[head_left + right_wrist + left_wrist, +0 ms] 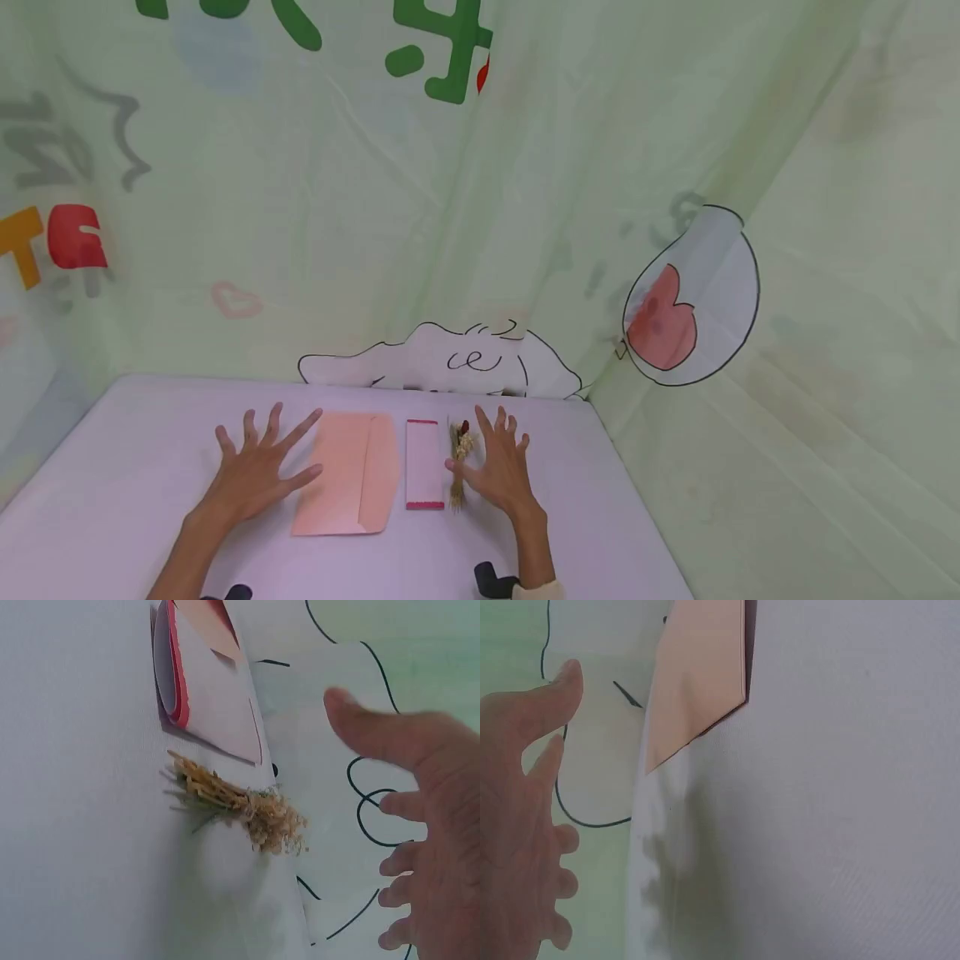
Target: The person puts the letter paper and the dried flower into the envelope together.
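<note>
The head camera looked forward and down across the table. Wrist cameras, nearer, faced the far curtain from left and right, sharing the envelope.

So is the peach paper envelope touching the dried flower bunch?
No, the folded red-edged white paper lies between the envelope and bunch.

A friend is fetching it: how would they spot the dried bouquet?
On the pale table, look right of the peach envelope and the red-edged paper. The dried bouquet lies there by the right hand, the only thing with straw-coloured stems.
</note>
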Demonstrator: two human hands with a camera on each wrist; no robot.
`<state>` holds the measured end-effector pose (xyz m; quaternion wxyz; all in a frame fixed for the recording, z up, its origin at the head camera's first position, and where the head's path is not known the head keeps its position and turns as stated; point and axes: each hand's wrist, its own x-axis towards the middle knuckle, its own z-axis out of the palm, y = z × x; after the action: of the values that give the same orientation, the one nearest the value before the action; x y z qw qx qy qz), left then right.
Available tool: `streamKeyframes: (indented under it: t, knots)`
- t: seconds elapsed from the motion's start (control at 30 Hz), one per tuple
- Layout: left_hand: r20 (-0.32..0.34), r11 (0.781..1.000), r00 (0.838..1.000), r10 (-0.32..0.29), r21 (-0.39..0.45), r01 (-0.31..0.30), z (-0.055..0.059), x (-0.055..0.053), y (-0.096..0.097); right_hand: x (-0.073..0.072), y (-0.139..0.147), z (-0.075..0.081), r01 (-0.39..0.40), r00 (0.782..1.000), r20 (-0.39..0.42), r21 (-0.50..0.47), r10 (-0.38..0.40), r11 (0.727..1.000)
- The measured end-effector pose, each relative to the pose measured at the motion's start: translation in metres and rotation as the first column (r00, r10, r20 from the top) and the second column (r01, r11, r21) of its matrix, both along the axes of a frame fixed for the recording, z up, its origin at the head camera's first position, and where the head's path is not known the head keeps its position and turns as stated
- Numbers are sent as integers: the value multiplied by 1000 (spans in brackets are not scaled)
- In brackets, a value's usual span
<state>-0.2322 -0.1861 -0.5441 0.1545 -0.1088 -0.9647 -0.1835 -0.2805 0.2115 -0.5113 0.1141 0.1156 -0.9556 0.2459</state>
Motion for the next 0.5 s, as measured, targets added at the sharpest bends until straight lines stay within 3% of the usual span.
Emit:
streamKeyframes:
  t: [0.17,0.27,0.37,0.5]
  knots:
    - [-30,1000,999,-20,7,20,-2,-2,10,-3,-10,3,45,998,-38,-142,-51,989]
    - [-39,999,999,-36,18,37,-5,-1,21,-7,-19,7,95,990,-92,-104,-105,990]
    - [-40,998,998,-56,36,58,-8,0,34,-12,-32,8,171,969,-169,-58,-179,983]
    - [-29,995,997,-78,59,80,-12,2,50,-14,-50,3,243,940,-223,-92,-258,966]
